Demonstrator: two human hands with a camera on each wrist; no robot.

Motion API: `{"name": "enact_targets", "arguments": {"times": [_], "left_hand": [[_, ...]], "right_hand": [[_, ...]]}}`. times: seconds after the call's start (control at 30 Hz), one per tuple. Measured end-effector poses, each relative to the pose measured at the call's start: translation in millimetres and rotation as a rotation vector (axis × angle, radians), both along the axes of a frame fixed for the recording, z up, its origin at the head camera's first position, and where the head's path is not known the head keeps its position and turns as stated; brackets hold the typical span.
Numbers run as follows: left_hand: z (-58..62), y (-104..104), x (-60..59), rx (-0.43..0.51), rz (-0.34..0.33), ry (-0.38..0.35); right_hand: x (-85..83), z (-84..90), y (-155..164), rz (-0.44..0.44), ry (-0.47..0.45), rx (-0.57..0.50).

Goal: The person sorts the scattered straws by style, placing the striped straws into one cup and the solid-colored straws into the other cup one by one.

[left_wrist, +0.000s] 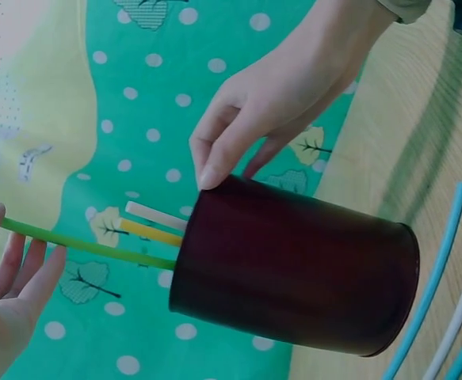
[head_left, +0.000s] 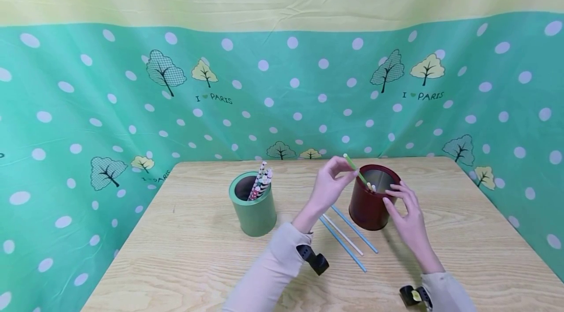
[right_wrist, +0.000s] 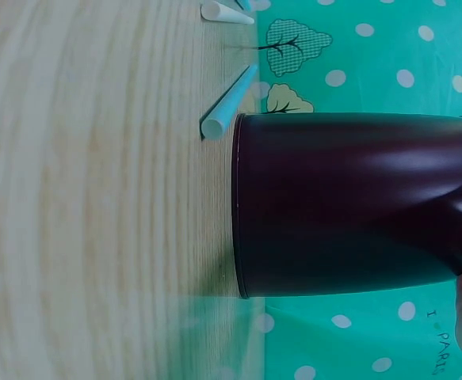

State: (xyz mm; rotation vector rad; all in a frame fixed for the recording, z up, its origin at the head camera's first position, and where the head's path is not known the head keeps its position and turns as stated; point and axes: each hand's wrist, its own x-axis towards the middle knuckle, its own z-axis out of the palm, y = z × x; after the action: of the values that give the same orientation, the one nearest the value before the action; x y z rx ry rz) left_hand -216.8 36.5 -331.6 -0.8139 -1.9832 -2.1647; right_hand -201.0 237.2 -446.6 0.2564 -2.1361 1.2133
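My left hand [head_left: 329,183] pinches the upper part of a green straw [left_wrist: 88,246]. The straw's lower end is inside a dark red cylindrical holder [head_left: 369,208], its tip hidden there. A yellow straw [left_wrist: 150,232] and a pale straw [left_wrist: 156,215] stick up a little above the same rim. On the holder's right side, my right hand [head_left: 409,216] grips the rim between thumb and fingers; the right wrist view shows just a bit of this hand. Two blue straws [head_left: 355,229] and a white straw [head_left: 344,235] lie on the table, left of and in front of the holder.
To the left stands a green cylindrical holder [head_left: 257,216] with several patterned straws [head_left: 261,184] leaning in it. The wooden table [head_left: 185,253] meets a green dotted curtain [head_left: 246,126] at its back edge. A black wrist camera [head_left: 314,260] sits on the left wrist.
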Motion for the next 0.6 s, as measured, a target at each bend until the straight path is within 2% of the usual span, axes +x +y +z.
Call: {"name": "enact_targets", "arguments": {"times": [0.37,0.6], "left_hand": [[-9.7,6.9,-3.0,-0.014,-0.023,-0.02],[-14.7,7.1,-3.0,-0.133,0.032,-0.018]], "right_hand": [[-0.3,-0.7,0.8,0.014,0.04,0.017],[0.3,0.5,-0.2,0.009,0.036,0.018]]}}
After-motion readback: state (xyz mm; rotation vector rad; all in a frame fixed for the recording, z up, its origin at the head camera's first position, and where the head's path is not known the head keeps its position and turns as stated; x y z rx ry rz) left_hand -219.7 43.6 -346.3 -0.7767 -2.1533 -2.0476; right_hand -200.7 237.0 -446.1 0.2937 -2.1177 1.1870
